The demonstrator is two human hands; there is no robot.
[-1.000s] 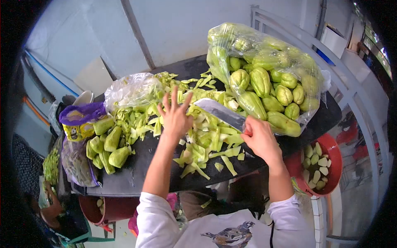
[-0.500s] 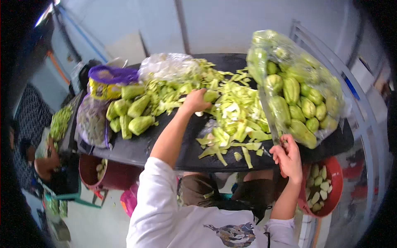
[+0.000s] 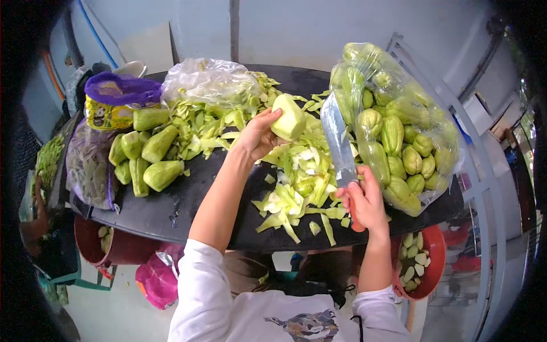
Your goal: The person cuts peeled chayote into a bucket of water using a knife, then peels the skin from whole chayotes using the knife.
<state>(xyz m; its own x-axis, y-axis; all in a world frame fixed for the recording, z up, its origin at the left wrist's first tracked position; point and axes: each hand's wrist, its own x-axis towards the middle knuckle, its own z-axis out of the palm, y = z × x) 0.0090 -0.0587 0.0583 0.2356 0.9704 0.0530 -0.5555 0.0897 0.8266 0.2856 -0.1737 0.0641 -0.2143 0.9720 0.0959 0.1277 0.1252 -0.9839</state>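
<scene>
My left hand (image 3: pixel 257 135) is closed around a pale green peeled chayote (image 3: pixel 289 119), held up over the table. A wide-bladed knife (image 3: pixel 337 139) with an orange-red handle is gripped in my right hand (image 3: pixel 369 199), its blade pointing up and away from me, apart from the chayote. Beneath both hands spreads a heap of green peelings (image 3: pixel 299 176). Close to the right of the knife sits a clear plastic bag (image 3: pixel 441 122) full of whole green chayotes (image 3: pixel 392 135).
Several green chayotes (image 3: pixel 162 145) are piled at left beside a purple mesh bag (image 3: pixel 91 165). A crumpled clear bag (image 3: pixel 208 82) lies at the back of the black table (image 3: pixel 148 219). Below stand a red bucket (image 3: pixel 436 268) and a dark red tub (image 3: pixel 134 242). Metal rails (image 3: pixel 484 171) run along the right.
My left hand has lifted the chayote from among the peelings, and its peeled face now shows. The knife has moved left and up, its broad blade turned into view. The camera view has shifted.
</scene>
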